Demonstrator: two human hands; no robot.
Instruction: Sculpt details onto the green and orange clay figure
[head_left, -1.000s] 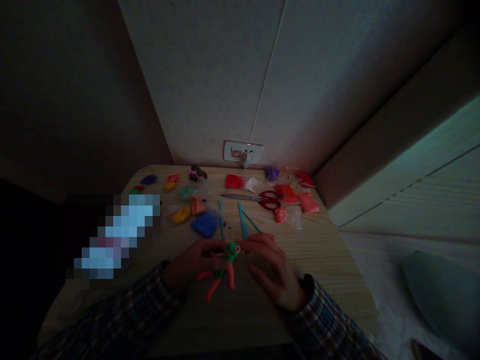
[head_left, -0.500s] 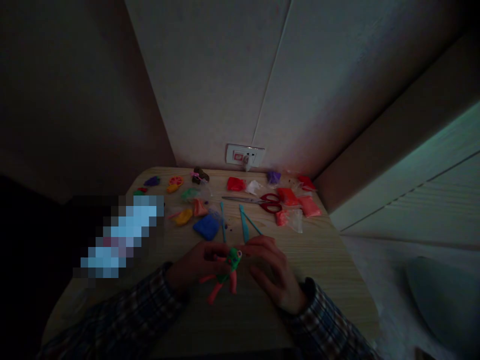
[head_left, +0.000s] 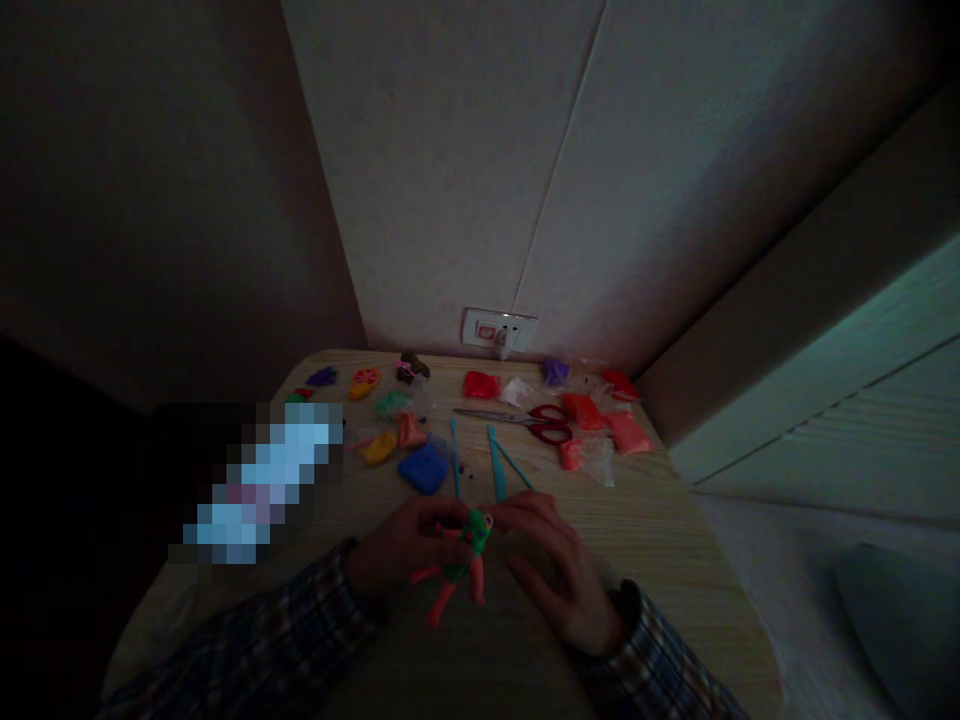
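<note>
My left hand (head_left: 394, 545) is closed around a small clay figure (head_left: 477, 530) with a green head and body and pink limbs. The figure tilts to the right, its pink legs hanging below my fingers. A small pale ring shows at the side of its head. My right hand (head_left: 562, 575) is beside the head, its fingertips at or very near that ring. Its thumb stays apart from the fingers, and nothing shows between them. Just beyond my hands lie blue clay tools, a flat one (head_left: 497, 465) and a thin one (head_left: 454, 455).
Red-handled scissors (head_left: 551, 424) lie mid-table (head_left: 675, 560). Bagged clay sits around them: blue (head_left: 424, 468), yellow (head_left: 379, 447), red (head_left: 481, 384) and orange (head_left: 583, 410). Small clay pieces (head_left: 365, 380) line the back left. A blurred-out bright screen (head_left: 270, 480) is at left; a wall socket (head_left: 499, 328) is behind.
The whole view has shifted slightly, so everything appears a little lower and further right. My left hand still grips the clay figure, and my right fingertips stay by its head.
</note>
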